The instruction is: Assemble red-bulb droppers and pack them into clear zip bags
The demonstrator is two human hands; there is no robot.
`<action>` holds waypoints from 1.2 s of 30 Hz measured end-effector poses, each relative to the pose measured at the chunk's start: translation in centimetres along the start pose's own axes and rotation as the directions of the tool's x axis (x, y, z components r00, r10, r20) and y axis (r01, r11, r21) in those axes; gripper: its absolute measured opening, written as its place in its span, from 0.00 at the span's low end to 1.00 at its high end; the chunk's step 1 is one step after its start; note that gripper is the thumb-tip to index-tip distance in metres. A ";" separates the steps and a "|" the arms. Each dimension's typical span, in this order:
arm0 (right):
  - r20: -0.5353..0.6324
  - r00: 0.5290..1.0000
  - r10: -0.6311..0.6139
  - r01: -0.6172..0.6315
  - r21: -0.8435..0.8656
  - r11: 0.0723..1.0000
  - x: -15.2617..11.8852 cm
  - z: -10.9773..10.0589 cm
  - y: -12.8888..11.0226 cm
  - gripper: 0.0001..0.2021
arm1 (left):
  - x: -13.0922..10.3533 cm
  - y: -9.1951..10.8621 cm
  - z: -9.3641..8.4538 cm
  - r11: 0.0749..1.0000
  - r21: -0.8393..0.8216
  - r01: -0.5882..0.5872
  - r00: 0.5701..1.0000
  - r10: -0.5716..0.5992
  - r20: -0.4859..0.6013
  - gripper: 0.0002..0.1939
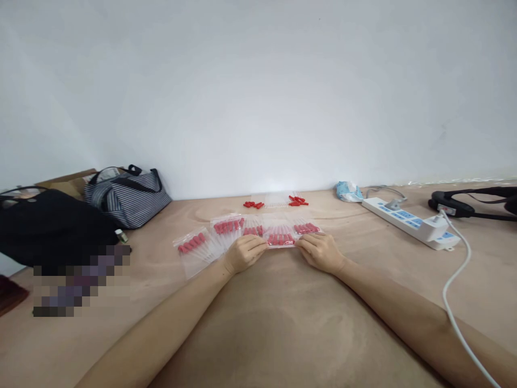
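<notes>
A clear plastic bag (pixel 281 240) with several red-ended thin sticks lies on the wooden table (pixel 258 323) in the middle. My left hand (pixel 245 252) pinches its near left corner, and my right hand (pixel 321 252) pinches the near right corner. Further bags of the same kind lie around it: one at the far left (pixel 194 245), one beside it (pixel 229 225), one behind my left hand (pixel 253 230) and one behind my right hand (pixel 307 228). Toward the wall are loose red pieces at left (pixel 253 205) and right (pixel 298 201), with thin pale sticks (pixel 276 205) between them.
At the left stand a striped bag (pixel 135 196), a black bag (pixel 52 229) and a small bottle (pixel 121 235). On the right are a blue-white packet (pixel 349 192), a power strip (pixel 407 221) with a white cable (pixel 448 302), and a black headset (pixel 452 203).
</notes>
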State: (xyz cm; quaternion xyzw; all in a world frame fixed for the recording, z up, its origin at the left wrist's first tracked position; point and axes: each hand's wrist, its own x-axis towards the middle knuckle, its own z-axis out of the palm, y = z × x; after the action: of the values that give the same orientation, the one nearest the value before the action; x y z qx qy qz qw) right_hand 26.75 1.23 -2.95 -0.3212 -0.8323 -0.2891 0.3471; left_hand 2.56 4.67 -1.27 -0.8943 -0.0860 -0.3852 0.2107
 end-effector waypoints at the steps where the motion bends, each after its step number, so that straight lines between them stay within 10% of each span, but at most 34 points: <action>1: 0.000 1.000 0.005 -0.005 0.002 1.000 0.0 0.0 0.0 0.10 | 0.0 0.0 -0.1 1.000 0.001 0.012 1.000 -0.012 -0.005 0.06; 15: 0.062 0.995 0.083 -0.088 0.083 0.993 0.8 0.6 -1.3 0.09 | 2.5 1.7 2.8 0.994 -0.030 0.106 0.994 -0.105 0.015 0.08; 36: 0.021 0.998 0.056 -0.057 0.044 0.997 1.1 0.7 -1.5 0.11 | 2.6 1.3 2.1 0.988 0.154 -0.029 0.998 0.020 0.061 0.07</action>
State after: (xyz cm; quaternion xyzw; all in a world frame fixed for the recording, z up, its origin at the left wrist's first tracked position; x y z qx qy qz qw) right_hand 24.77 1.16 -2.93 -0.3396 -0.8325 -0.2573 0.3542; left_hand 6.12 4.45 -1.13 -0.8874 -0.1107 -0.3480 0.2814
